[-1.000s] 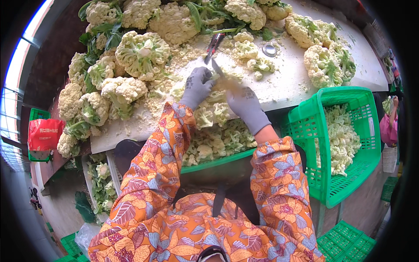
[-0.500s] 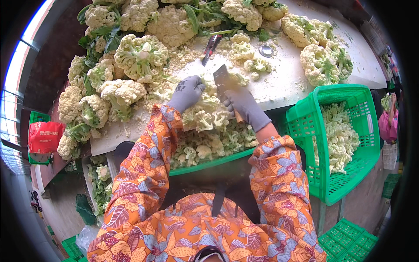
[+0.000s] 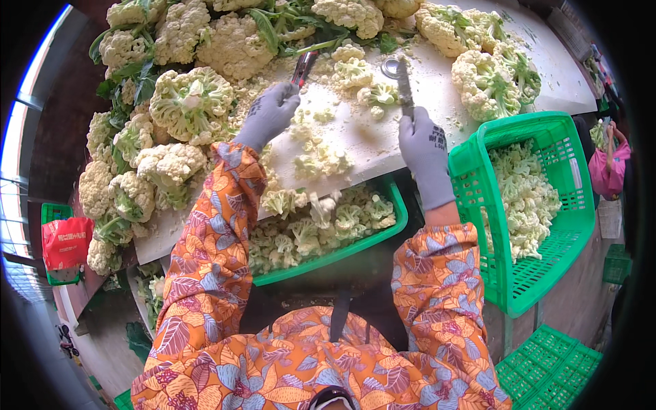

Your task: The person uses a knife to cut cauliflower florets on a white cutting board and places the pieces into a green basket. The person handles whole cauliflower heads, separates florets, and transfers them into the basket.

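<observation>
Along the white tabletop's left side, cauliflower heads, knobbly and cream, lie heaped, seemingly for easy reach. The gloved left hand is curled near a red-and-black cutter; whether it grasps anything cannot be told. Cut florets litter the tabletop's middle; under its near edge a smooth green tub, apparently placed to catch pieces, holds more. Right of the tabletop's middle, the gloved right hand clenches a knife, flat blade pointing away. Off the tabletop's right, a perforated plastic crate leans, florets inside.
</observation>
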{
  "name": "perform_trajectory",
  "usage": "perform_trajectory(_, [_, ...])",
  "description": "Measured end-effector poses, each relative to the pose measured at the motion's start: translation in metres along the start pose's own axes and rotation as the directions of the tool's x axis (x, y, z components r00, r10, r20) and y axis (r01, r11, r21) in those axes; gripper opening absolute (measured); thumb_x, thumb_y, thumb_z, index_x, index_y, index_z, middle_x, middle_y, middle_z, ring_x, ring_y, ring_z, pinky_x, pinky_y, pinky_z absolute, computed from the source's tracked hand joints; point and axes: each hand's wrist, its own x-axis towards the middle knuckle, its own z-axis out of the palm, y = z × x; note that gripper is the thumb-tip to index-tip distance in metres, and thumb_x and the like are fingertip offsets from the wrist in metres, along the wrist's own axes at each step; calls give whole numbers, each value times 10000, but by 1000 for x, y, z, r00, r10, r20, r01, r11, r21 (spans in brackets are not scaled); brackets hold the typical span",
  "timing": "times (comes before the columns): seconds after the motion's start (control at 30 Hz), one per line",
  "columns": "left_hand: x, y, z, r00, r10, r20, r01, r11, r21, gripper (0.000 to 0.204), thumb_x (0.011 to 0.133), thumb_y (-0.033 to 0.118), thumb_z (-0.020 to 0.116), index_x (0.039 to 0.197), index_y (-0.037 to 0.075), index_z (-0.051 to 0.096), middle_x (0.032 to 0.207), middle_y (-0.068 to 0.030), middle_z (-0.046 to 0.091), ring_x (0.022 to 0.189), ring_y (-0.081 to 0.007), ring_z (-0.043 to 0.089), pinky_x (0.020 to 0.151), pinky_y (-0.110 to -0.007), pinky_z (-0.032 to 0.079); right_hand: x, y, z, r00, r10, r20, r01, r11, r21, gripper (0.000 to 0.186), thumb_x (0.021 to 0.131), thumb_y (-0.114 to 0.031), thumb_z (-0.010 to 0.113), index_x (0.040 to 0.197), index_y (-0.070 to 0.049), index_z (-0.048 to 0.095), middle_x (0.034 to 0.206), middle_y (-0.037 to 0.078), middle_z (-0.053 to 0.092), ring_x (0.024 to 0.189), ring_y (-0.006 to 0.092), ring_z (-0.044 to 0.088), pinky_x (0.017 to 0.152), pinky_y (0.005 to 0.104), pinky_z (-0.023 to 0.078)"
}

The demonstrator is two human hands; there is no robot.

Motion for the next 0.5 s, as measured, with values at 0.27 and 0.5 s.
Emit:
perform_trajectory(0.27, [5, 5, 91, 978, 206, -39, -201, 974, 106, 607, 842, 180, 719, 1396, 81, 490, 1225, -198, 542, 976, -289, 622, 905, -360, 530, -19, -12, 24, 978, 1, 207, -6, 1000, 24, 273, 971, -238, 482, 1000, 31, 519, 834, 323, 667, 829, 474, 678, 774, 546, 540])
perform_trajectory(0.5, [-37, -11, 76, 954, 198, -226, -137, 956, 258, 442, 847, 154, 710, 1261, 88, 571, 1182, -175, 545, 896, -258, 648, 815, -367, 544, -36, -9, 27, 887, 13, 461, -130, 966, 222, 308, 961, -279, 501, 1016, 23, 532, 850, 306, 660, 854, 462, 666, 786, 542, 523])
